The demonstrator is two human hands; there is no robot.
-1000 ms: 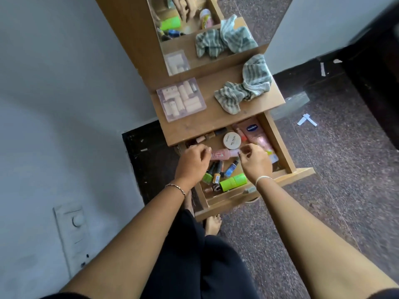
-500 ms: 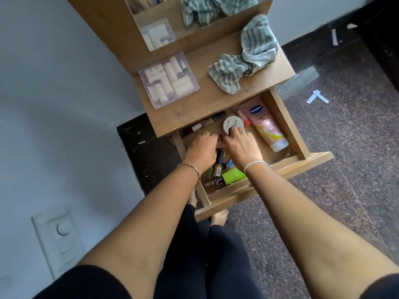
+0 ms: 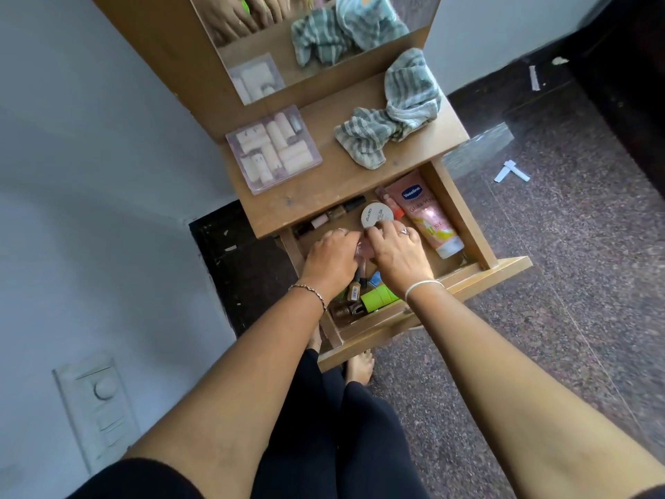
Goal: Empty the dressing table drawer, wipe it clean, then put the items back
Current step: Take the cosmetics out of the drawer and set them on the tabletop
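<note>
Below the tabletop, the drawer point(image 3: 464, 217) stands pulled out and crowded with cosmetics. The left hand point(image 3: 333, 261) and right hand point(image 3: 397, 255) meet inside it, fingers curled round a small pink tube point(image 3: 361, 247), just beside a white jar point(image 3: 374, 216).

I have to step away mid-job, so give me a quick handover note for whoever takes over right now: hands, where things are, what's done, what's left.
Left hand: inside the drawer, gripping a small pink item.
Right hand: close beside it, fingers curled at the white round jar; what it holds is hidden.
In the drawer: Vaseline tube, green container, nail polish bottles.
On the tabletop: striped cloth, clear box of rollers.
Done: drawer pulled open.
Left: take everything out, wipe, put it back.
</note>
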